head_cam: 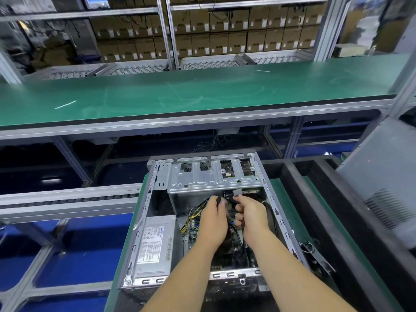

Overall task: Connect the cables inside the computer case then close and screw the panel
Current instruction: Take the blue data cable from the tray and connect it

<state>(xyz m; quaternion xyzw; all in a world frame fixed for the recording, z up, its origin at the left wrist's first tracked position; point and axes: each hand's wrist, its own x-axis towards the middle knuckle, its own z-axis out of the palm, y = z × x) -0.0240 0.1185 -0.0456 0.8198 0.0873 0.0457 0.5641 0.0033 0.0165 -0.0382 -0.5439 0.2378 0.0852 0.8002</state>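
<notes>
An open computer case point(144, 212) lies on its side on a green pallet, its inside facing up. A silver drive cage point(202, 179) spans its far end and a grey power supply point(155, 242) sits at the left. Both my hands reach inside, just below the drive cage. My left hand point(213, 219) pinches a black cable end point(218, 200) between thumb and fingers. My right hand point(251, 213) curls its fingers round black cables point(240, 230) beside it. Yellow and black wires point(192, 218) run under my left hand. The motherboard is mostly hidden by my arms.
The grey side panel point(380, 183) leans upright at the right, behind a black frame point(319, 190). A long green workbench point(202, 93) runs across above the case. A roller conveyor rail point(67, 199) lies to the left. Stacked cardboard boxes point(225, 34) fill the shelves behind.
</notes>
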